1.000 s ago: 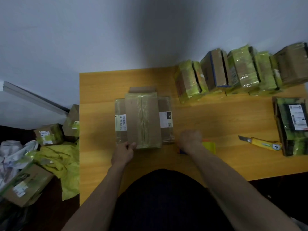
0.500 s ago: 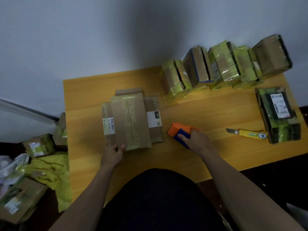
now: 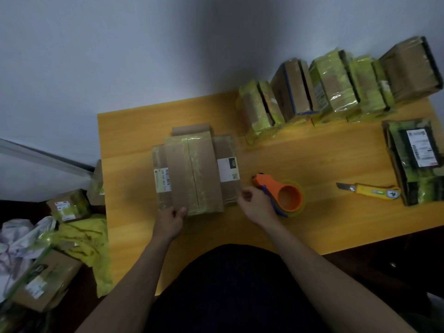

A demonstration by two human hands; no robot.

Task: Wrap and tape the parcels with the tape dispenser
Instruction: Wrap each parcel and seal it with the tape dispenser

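A flat cardboard parcel [image 3: 194,171] with pale tape strips and two white labels lies on the wooden table [image 3: 300,162] in front of me. My left hand [image 3: 169,221] grips its near-left corner, thumb on top. The orange tape dispenser [image 3: 282,195], with a blue handle and a roll of clear tape, lies on its side just right of the parcel. My right hand [image 3: 255,205] sits against the dispenser's left side with its fingers loosely curled, and I see nothing held in them.
Several taped parcels [image 3: 334,90] stand in a row along the table's far right edge. A dark labelled parcel [image 3: 418,159] lies at the right edge, a yellow utility knife [image 3: 370,191] beside it. More boxes [image 3: 43,280] and yellow-green wrapping [image 3: 89,239] lie on the floor at left.
My right hand brought the dispenser out onto the table, laid it on its side and came off it toward the parcel. The left hand has stayed on the parcel's near edge.
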